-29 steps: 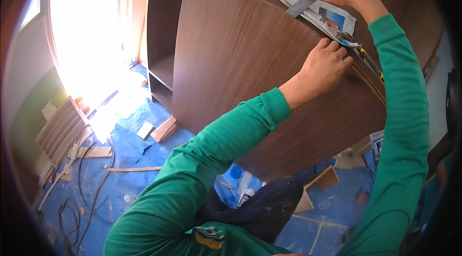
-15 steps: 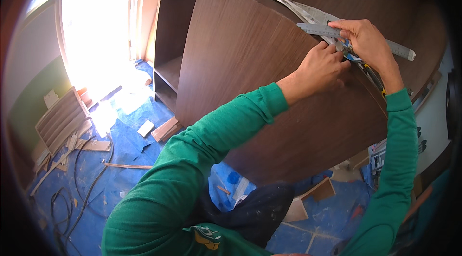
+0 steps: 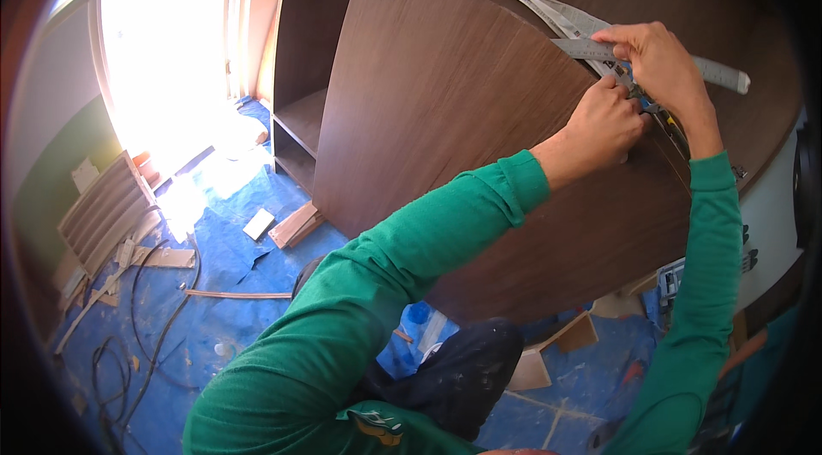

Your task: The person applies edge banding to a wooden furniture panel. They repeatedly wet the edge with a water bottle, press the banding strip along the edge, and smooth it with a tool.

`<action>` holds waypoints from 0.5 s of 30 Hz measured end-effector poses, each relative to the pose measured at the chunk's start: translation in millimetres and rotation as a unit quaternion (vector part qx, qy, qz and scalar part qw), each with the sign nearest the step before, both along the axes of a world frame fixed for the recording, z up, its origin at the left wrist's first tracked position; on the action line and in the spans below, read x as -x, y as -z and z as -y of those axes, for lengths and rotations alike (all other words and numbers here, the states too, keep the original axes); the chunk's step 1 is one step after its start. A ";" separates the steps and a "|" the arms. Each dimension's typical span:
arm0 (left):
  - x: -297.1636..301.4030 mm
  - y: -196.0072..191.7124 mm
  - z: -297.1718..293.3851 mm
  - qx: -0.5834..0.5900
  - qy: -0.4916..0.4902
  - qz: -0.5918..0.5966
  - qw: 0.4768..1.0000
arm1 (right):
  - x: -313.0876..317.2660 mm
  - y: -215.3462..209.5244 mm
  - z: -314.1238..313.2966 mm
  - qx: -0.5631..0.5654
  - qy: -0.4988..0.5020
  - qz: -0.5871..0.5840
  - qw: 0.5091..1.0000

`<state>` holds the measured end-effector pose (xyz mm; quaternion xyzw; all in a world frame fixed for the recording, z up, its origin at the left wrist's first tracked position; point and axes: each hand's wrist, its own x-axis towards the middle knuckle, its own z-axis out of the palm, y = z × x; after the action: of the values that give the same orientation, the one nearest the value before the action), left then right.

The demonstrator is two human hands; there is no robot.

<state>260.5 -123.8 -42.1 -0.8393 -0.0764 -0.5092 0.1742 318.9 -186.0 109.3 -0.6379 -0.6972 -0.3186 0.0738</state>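
My right hand [image 3: 658,68] grips a grey metal ruler [image 3: 723,76] between thumb and fingers. The ruler lies across the upper edge of a large brown wood-grain panel [image 3: 454,113]. Just below it, my left hand [image 3: 604,125] is closed at that same edge, fingers curled beside a small metal fitting [image 3: 634,90]; what they hold, if anything, is hidden. Folded newspaper [image 3: 548,17] runs along the panel's top edge and passes under the ruler. A tool with a yellow and black handle [image 3: 674,127] lies by my right wrist, partly covered.
Open shelving [image 3: 298,125] stands left of the panel, near a bright doorway [image 3: 167,27]. Blue sheeting [image 3: 218,258] covers the floor, with wood scraps [image 3: 295,226], a dark cable [image 3: 175,318] and a slatted panel [image 3: 107,214] on it. A grey case [image 3: 670,275] sits at the lower right.
My left hand has shifted right and slightly down along the panel edge, its forearm reaching further. The right hand and ruler appear a little further right. The view has shifted slightly.
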 end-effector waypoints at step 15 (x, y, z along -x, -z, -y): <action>40.4 -12.5 -28.5 0.080 0.021 -0.040 0.996 | 22.0 -8.2 11.0 0.007 -0.025 0.029 0.999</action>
<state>220.1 -95.3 -29.5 -0.8717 -0.0920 -0.4712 0.0986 296.9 -197.1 117.5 -0.6110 -0.7172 -0.3301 0.0572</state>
